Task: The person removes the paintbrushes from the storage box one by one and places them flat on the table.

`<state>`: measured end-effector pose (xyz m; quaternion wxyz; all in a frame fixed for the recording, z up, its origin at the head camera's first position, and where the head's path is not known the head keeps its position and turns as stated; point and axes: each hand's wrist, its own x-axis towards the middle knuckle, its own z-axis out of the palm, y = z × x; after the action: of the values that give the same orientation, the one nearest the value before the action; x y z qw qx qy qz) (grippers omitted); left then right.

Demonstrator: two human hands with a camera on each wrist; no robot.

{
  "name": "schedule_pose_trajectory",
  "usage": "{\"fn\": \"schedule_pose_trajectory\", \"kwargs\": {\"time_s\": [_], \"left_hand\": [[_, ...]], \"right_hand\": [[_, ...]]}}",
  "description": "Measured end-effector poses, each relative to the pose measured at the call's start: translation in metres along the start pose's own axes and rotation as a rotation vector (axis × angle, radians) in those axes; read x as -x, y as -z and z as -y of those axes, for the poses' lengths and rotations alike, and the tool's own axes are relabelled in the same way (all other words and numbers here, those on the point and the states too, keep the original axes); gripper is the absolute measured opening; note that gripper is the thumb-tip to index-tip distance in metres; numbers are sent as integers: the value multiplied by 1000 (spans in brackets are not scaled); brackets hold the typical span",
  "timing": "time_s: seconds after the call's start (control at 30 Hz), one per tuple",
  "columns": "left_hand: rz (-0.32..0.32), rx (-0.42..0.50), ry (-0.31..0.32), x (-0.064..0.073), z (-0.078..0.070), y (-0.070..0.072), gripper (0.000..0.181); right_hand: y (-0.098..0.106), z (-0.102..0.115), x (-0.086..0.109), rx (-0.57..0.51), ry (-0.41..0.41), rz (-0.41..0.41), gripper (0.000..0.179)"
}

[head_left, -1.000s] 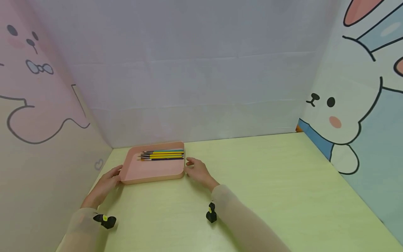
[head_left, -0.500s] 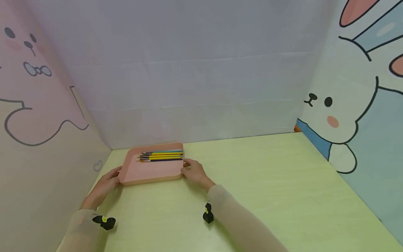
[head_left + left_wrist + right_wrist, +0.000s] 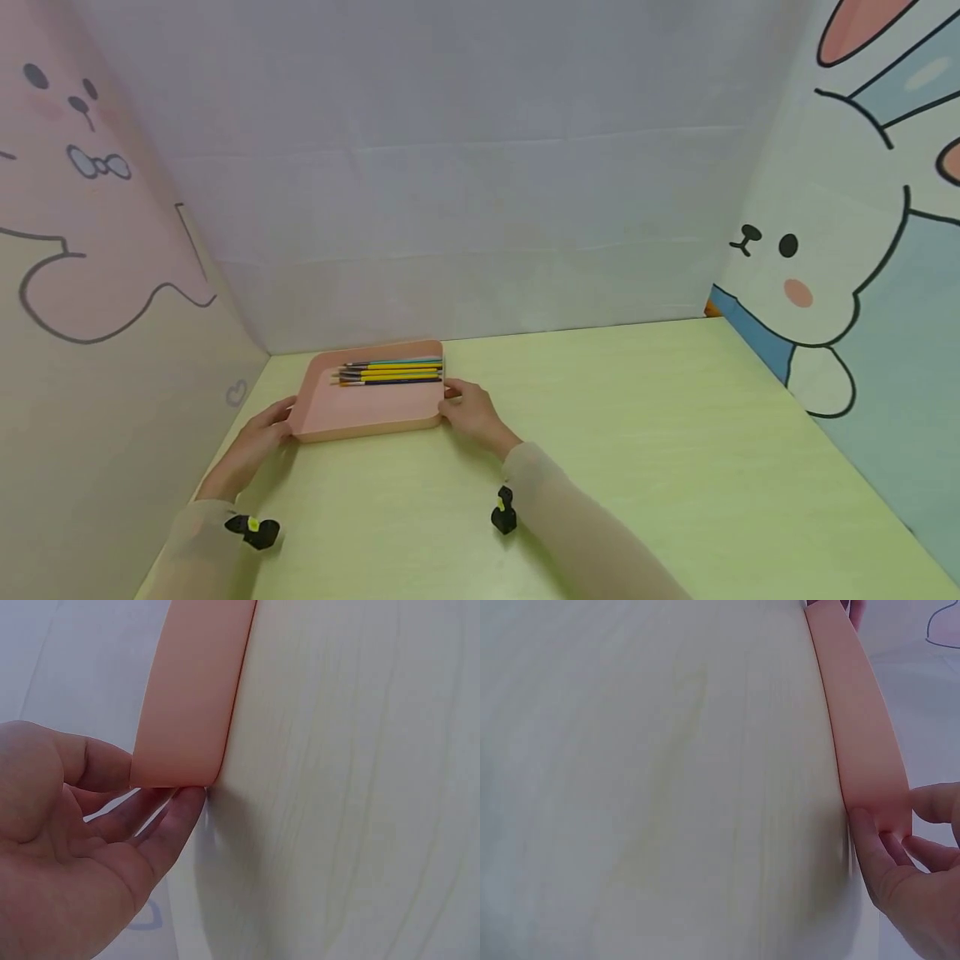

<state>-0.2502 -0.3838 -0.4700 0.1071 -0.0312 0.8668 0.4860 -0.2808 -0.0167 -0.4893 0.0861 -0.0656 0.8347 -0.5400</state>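
Note:
A pink tray (image 3: 367,408) lies at the table's back left, close to the wall. Inside it several thin paintbrushes (image 3: 390,371) with yellow, navy and teal handles lie side by side, bristles to the left. My left hand (image 3: 255,442) holds the tray's left end near the front corner; in the left wrist view its thumb (image 3: 109,763) meets the rim and the fingertips sit at the lower edge. At the right end my right hand (image 3: 474,415) grips the tray, thumb at the rim, with fingers (image 3: 866,832) against the lower edge of its side wall.
The pale yellow-green table (image 3: 637,433) stretches to the right of the tray. A white sheet wall (image 3: 487,208) stands behind. Side walls with a cartoon rabbit (image 3: 817,250) and a pink cartoon figure (image 3: 97,233) flank the table.
My right hand has moved slightly left and closed in on the tray's right end. The left hand stays at its end, and the paintbrushes keep their place in the tray.

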Motion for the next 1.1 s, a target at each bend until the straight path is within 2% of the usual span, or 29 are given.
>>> {"fn": "schedule_pose_trajectory", "kwargs": {"time_s": [0.37, 0.57, 1.1], "left_hand": [[1, -12, 12, 5, -8, -11, 62], [6, -17, -7, 8, -13, -20, 62], [24, -115, -52, 17, -28, -52, 62]], "right_hand": [[15, -7, 7, 2, 30, 8, 52], [27, -9, 14, 1, 35, 12, 54], [63, -31, 33, 10, 24, 4, 56]]}}
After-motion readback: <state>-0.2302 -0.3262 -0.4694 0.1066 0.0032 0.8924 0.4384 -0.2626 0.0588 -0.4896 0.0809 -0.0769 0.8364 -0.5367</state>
